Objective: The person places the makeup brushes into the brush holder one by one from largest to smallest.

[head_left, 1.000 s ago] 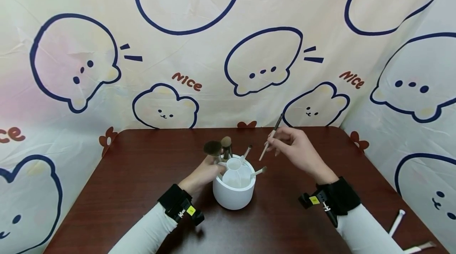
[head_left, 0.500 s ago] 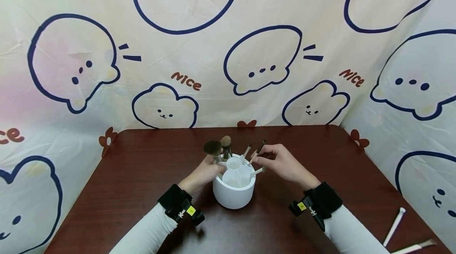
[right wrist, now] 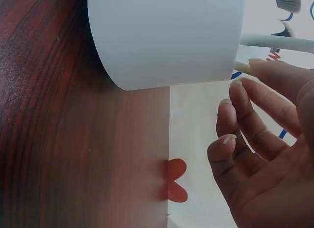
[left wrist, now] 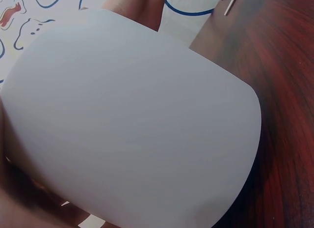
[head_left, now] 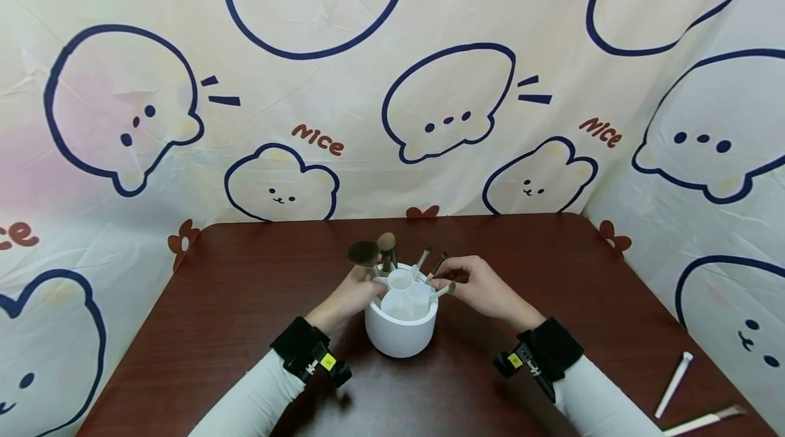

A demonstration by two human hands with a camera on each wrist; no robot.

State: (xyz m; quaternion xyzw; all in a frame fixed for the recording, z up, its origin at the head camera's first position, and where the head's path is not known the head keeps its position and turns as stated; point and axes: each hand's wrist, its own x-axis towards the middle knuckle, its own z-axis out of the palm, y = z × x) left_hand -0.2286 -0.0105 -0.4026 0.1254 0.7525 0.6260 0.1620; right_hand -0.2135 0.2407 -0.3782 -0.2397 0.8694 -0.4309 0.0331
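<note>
A white round brush holder [head_left: 400,338] with a divided top stands on the table. My left hand [head_left: 346,297] grips its left side, thumb over the rim; the holder's white wall [left wrist: 137,120] fills most of the left wrist view. At the back right rim my right hand [head_left: 481,287] pinches a slim makeup brush [head_left: 438,264], dark tip up, lower end down at the holder. In the right wrist view the pale handle [right wrist: 242,67] shows between thumb and finger. A wide dark makeup brush [head_left: 363,253], a round-headed one [head_left: 386,243] and smaller ones stand in the holder.
Two white-handled brushes lie at the table's right edge, one upper [head_left: 673,384] and one lower [head_left: 705,421]. Behind the dark wooden table [head_left: 276,253] hangs a printed cloth [head_left: 362,96]. Another small brush [head_left: 445,289] leans out over the holder's right rim.
My right hand has come left and down to the holder, bringing the slim makeup brush from above the table to the back right rim. The left hand keeps its grip in place.
</note>
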